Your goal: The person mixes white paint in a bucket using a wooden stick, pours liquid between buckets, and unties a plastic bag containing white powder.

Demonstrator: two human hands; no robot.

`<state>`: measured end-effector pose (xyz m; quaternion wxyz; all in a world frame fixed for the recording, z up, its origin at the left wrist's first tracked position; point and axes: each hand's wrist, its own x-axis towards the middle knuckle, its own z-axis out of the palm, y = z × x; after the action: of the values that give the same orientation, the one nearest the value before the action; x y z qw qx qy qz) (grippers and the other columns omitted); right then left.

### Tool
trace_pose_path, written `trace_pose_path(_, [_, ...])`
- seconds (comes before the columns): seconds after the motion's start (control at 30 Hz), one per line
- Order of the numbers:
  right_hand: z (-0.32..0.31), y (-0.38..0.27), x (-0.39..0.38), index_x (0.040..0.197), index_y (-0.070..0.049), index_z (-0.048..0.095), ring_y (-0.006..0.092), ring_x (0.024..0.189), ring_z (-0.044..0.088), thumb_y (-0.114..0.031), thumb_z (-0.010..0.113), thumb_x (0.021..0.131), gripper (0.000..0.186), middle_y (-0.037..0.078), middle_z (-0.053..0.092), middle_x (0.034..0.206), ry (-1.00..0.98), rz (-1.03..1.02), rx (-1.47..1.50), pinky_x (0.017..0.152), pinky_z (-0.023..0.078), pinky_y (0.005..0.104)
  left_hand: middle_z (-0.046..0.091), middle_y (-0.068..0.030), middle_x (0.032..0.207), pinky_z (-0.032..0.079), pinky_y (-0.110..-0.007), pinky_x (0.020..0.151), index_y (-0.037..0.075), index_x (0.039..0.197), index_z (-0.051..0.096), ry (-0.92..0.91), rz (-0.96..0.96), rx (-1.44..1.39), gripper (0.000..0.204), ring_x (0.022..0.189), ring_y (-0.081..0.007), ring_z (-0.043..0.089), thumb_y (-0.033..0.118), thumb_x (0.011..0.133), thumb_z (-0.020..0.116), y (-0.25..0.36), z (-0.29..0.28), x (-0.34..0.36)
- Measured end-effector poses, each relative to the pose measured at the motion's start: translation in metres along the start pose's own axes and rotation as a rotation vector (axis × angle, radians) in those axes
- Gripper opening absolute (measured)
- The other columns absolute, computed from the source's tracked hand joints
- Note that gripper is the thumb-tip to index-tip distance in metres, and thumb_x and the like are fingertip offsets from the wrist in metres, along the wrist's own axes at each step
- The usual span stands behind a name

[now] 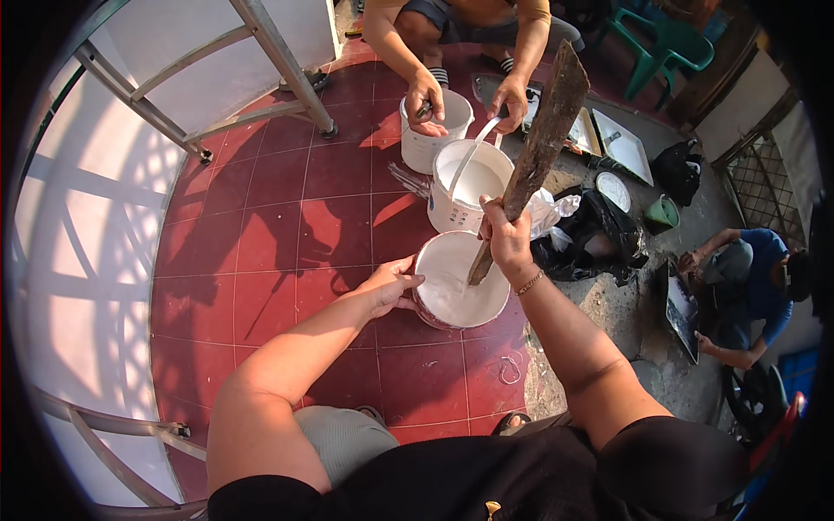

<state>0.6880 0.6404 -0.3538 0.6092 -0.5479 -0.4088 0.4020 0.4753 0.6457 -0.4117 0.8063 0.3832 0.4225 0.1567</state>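
My left hand (391,287) grips the rim of a white bucket (445,250), thumb over the edge and fingers against the outer wall. White paint lies in the bottom of this bucket. A long, rough wooden stick (549,130) is in my right hand (507,233), which is wrapped round its lower part. The stick slants, its lower end down inside the bucket at the paint. Just beyond stands a second white bucket (452,214) filled with white paint. A co-worker's hand (512,102) holds its handle; the other hand (426,100) is over a third bucket (420,149).
A metal ladder (282,56) stands on the red tiles (287,217) at left. To the right lie black plastic bags (599,239), a white lid (613,191), a green pail (662,214) and paint trays (624,146). A crouching person in blue (769,278) holds another tray (680,313).
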Motion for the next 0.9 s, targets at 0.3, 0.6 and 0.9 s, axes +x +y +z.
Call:
trace_pose_path(0.3, [0.036, 0.008, -0.012, 0.063, -0.005, 0.051, 0.0093, 0.044, 0.044, -0.019, 0.065, 0.086, 0.03, 0.001, 0.047, 0.052, 0.043, 0.092, 0.239, 0.044, 0.04, 0.0274, 0.053, -0.0071, 0.128, 0.051, -0.05, 0.087, 0.014, 0.141, 0.04, -0.06, -0.019, 0.005, 0.052, 0.111, -0.0232, 0.055, 0.007, 0.092, 0.055, 0.002, -0.008, 0.005])
trace_pose_path(0.6, [0.0, 0.0, 0.006, 0.062, -0.007, 0.045, 0.0096, 0.041, 0.04, -0.018, 0.061, 0.09, 0.034, 0.0, 0.041, 0.049, 0.046, -0.029, -0.063, 0.043, 0.037, 0.0274, 0.051, -0.0074, 0.13, 0.049, -0.05, 0.091, 0.013, 0.144, 0.034, -0.017, -0.02, 0.051, 0.054, 0.11, -0.0223, 0.057, 0.008, 0.093, 0.052, 0.0, -0.004, 0.003])
trace_pose_path(0.9, [0.044, 0.006, -0.014, 0.063, -0.007, 0.049, 0.0073, 0.043, 0.041, -0.02, 0.066, 0.088, 0.032, -0.001, 0.045, 0.051, 0.008, 0.018, 0.211, 0.043, 0.036, 0.025, 0.055, -0.0061, 0.124, 0.052, -0.048, 0.085, 0.015, 0.139, 0.042, -0.057, -0.047, 0.017, 0.05, 0.108, -0.0231, 0.057, 0.009, 0.092, 0.056, 0.001, -0.009, 0.008])
